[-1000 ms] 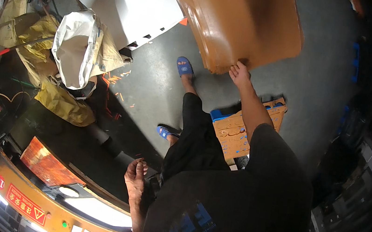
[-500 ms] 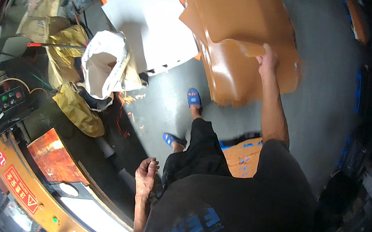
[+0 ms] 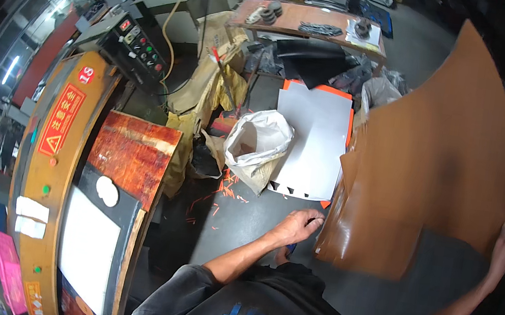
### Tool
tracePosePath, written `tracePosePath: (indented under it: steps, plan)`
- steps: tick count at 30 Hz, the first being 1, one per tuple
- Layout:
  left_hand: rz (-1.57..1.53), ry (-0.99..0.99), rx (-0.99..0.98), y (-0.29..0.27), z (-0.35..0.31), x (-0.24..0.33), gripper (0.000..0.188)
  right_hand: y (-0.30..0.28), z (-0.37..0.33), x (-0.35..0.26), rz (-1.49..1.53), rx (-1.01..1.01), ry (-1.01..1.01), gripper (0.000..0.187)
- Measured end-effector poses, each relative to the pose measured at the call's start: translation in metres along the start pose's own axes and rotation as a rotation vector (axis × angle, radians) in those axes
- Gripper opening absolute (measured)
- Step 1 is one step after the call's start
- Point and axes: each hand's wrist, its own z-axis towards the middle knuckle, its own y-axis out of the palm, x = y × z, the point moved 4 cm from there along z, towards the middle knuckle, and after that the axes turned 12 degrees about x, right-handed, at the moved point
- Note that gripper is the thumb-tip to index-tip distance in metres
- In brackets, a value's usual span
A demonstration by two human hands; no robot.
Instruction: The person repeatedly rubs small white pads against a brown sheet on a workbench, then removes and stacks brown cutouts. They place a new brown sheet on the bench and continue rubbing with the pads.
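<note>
My right hand point(image 3: 504, 249) is closed on the right edge of a large brown sheet point(image 3: 476, 155), thin and flexible like leather. The sheet is raised and bows out to the right, its far corner standing high. Beneath it lies a stack of similar brown sheets point(image 3: 373, 237), glossy along the left side and partly hidden by the raised one. My left hand point(image 3: 299, 226) hovers close to the left edge of the stack, fingers curled in, with nothing visible in them.
Left of the stack lie white sheets point(image 3: 309, 139) over orange ones. A white sack point(image 3: 258, 139) stands open beside orange scraps on the floor. At left is a yellow machine point(image 3: 54, 182) with a control box point(image 3: 137, 40). A low table point(image 3: 283, 24) is at the back.
My right hand has lifted the brown sheet and carried its edge right. The left hand has moved forward to the stack. My view has turned, bringing more of the machine in.
</note>
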Motion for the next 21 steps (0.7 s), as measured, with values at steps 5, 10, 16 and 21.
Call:
tracePosePath:
  steps: [5,10,16,21]
  plan:
    - [-0.099,-0.099,0.236,-0.034,-0.032,-0.029,0.033,-0.055,-0.001,-0.194,0.235,-0.008,-0.51,0.033]
    - [-0.1,-0.243,0.589,-0.106,-0.093,-0.114,0.072,-0.158,-0.109,-0.346,0.712,0.044,-1.03,0.014]
    - [-0.445,-0.173,1.039,-0.214,-0.184,-0.218,0.099,-0.237,-0.23,-0.41,0.676,-0.26,-1.669,0.028]
    - [-0.168,-0.074,0.801,-0.271,-0.364,-0.23,0.04,-0.312,-0.298,-0.46,0.905,-0.266,-1.7,0.024]
